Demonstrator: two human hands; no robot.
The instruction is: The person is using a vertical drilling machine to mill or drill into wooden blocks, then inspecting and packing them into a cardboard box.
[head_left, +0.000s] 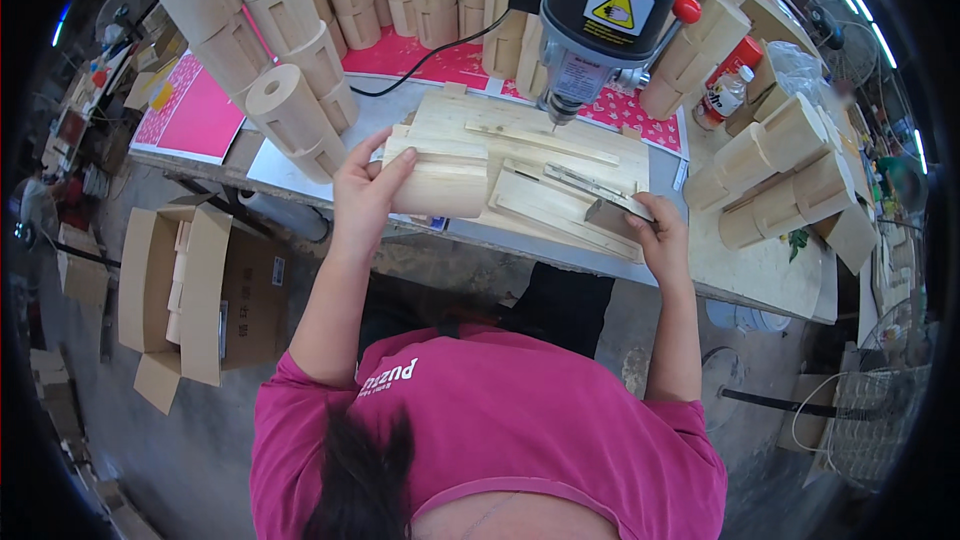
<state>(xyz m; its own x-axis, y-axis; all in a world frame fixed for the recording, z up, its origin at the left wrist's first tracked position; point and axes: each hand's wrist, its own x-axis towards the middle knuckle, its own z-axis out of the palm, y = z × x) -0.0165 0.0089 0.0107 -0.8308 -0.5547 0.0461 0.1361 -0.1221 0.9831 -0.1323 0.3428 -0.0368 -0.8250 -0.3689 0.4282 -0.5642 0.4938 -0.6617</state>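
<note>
My left hand is closed around a pale wooden cylinder block, thumb on top, fingers partly hidden behind it. The block is held at the left front of a wooden jig board with raised strips. At the jig's right end, my right hand is closed on a dark grey flat-faced piece, next to a narrow metal fitting. Whether that piece is joined to the fitting I cannot tell. Above the jig stands a bench drill press, its bit pointing down at the board.
Stacks of wooden cylinders line the table's back and left, with more at right. A black cable crosses behind the jig. The drill's red-knobbed lever juts right, near a bottle. An open carton stands below left.
</note>
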